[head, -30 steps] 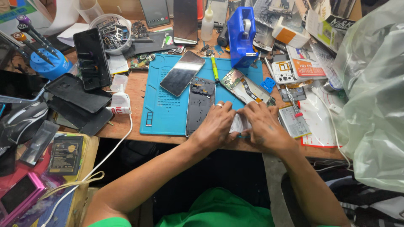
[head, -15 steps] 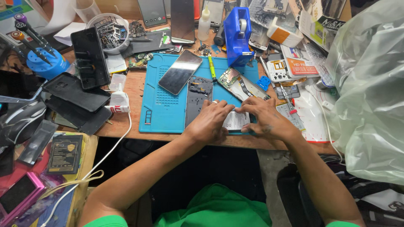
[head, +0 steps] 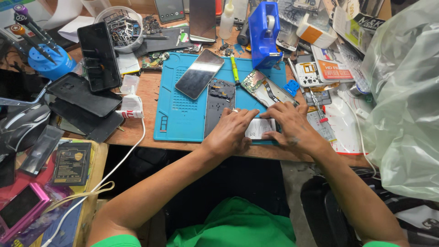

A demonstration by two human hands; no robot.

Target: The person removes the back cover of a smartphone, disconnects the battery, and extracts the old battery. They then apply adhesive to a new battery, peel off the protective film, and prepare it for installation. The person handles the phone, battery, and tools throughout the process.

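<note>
Fingers [head: 249, 120] of the left hand [head: 231, 132] press flat on the left edge of a small white battery pack [head: 259, 128], while the right hand [head: 292, 126] pinches its right edge and top corner, so both hands are closed lightly on the same piece without lifting it. Going left to right: at nine o'clock from the hands a blue screwdriver stand [head: 48, 61] and a stack of dark phone back covers [head: 82, 98] sit on the bench [head: 141, 98]; next comes a white glue tube [head: 131, 106], then the blue repair mat [head: 178, 110] carrying a phone screen [head: 200, 73] and an opened phone frame [head: 219, 103] at eleven o'clock from the left hand. The battery pack lies on the near right corner of the mat, close to the bench edge, its long axis running nearly left to right, from nine to three o'clock, label side up. It looks light, thin and flat, stiff yet easy to dent or puncture, so the edges and corners seem the safest places to hold it, rather than the broad face. At twelve o'clock stands a blue tape dispenser [head: 264, 32], at one o'clock a bare circuit board [head: 265, 89], and at three o'clock a pale plastic bag [head: 402, 100].
</note>
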